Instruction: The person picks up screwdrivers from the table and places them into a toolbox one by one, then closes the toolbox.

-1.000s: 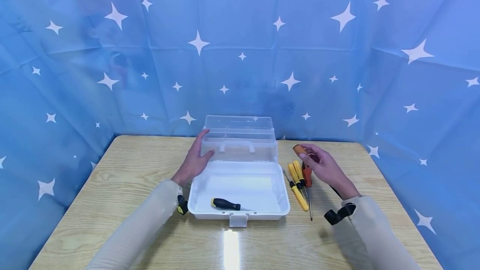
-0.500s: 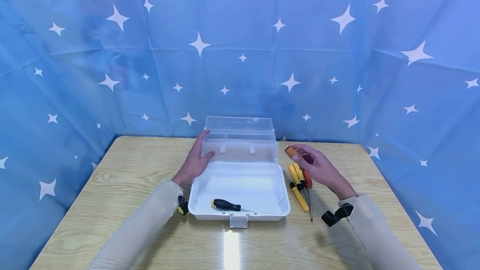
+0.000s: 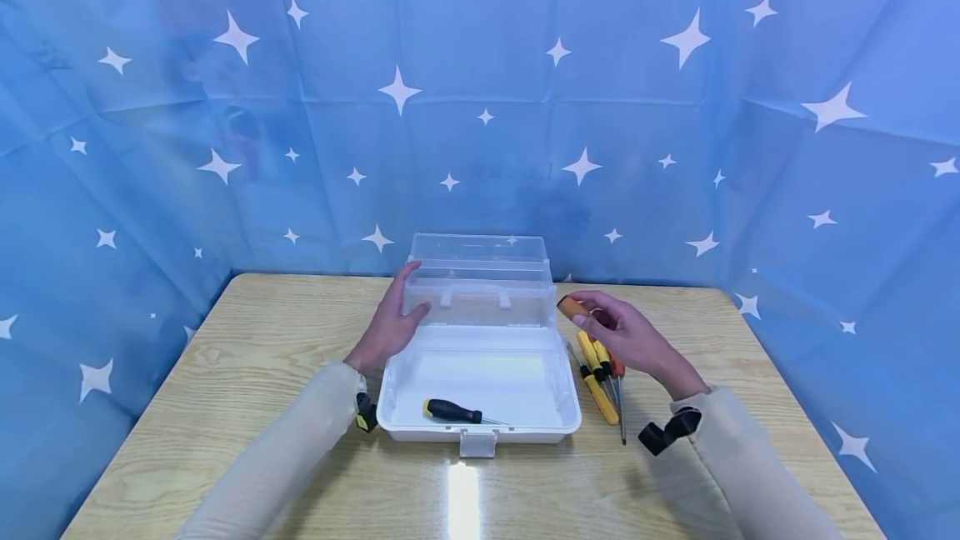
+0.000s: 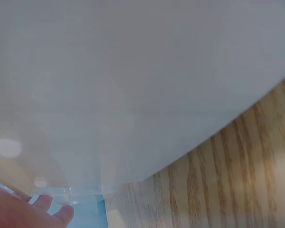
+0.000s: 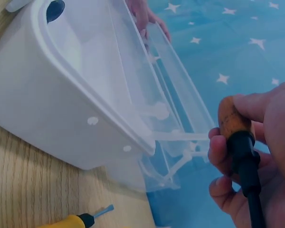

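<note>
In the head view, a white toolbox (image 3: 477, 435) stands with its clear lid (image 3: 480, 294) raised at the back. My left hand (image 3: 390, 323) grips the lid's left edge, thumb in front; those fingers (image 4: 61, 214) also show at the lower left of the left wrist view. My right hand (image 3: 626, 336) holds a screwdriver by its orange handle (image 5: 232, 116), beside the lid's right edge and above the table. Black sections (image 5: 244, 161) run below that handle, and its tip is out of view. A black-and-yellow screwdriver (image 3: 452, 410) lies inside the box near the front wall.
Right of the box lie several yellow-handled screwdrivers (image 3: 600, 394) and a red-handled one (image 3: 621, 407), partly under my right hand in the head view. A clear latch (image 3: 477, 443) hangs from the box front. Behind the wooden table (image 3: 292, 340) hangs a blue star-patterned curtain (image 3: 480, 148).
My right hand has moved left with the orange-handled screwdriver, from over the loose tools to the lid's right side. The left hand stays at the lid.
</note>
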A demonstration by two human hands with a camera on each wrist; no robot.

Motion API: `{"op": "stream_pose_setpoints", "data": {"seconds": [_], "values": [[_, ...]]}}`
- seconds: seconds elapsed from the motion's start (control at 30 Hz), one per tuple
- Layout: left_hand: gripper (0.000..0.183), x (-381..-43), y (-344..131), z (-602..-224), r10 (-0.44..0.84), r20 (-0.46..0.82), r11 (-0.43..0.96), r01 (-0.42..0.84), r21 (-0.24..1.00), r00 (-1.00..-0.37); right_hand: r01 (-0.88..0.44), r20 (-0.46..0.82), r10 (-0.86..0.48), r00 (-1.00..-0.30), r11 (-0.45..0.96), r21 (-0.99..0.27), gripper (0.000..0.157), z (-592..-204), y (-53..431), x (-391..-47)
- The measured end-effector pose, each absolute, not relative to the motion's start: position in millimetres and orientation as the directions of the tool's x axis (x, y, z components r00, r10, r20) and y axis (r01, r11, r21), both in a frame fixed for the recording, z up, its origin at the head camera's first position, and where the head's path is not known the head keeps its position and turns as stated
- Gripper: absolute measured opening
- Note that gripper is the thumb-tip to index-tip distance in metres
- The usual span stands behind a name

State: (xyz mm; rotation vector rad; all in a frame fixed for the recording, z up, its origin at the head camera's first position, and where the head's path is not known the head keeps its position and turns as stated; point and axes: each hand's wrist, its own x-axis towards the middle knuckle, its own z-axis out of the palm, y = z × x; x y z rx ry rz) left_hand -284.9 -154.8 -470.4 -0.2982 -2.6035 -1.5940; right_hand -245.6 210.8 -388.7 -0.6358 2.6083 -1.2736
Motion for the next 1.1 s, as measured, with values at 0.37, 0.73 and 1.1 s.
{"op": "stream_pose_setpoints", "data": {"seconds": [0.37, 0.73, 1.1], "values": [[0.064, -285.4, -154.8, -471.1, 0.120, 0.155, 0.445, 0.192, 0.875, -0.981, -0.355, 0.051, -0.499, -0.865, 0.536, -0.766, 0.041, -372.7, 194.3, -236.5], [0.064, -285.2, -154.6, -470.6, 0.126, 0.156, 0.450, 0.196, 0.871, -0.980, -0.386, 0.065, -0.527, -0.847, 0.526, -0.758, 0.039, -370.4, 185.0, -234.7], [0.064, -285.4, -154.2, -469.1, 0.128, 0.155, 0.453, 0.197, 0.870, -0.980, -0.404, 0.058, -0.564, -0.824, 0.513, -0.757, 0.038, -366.8, 173.9, -231.6]]}}
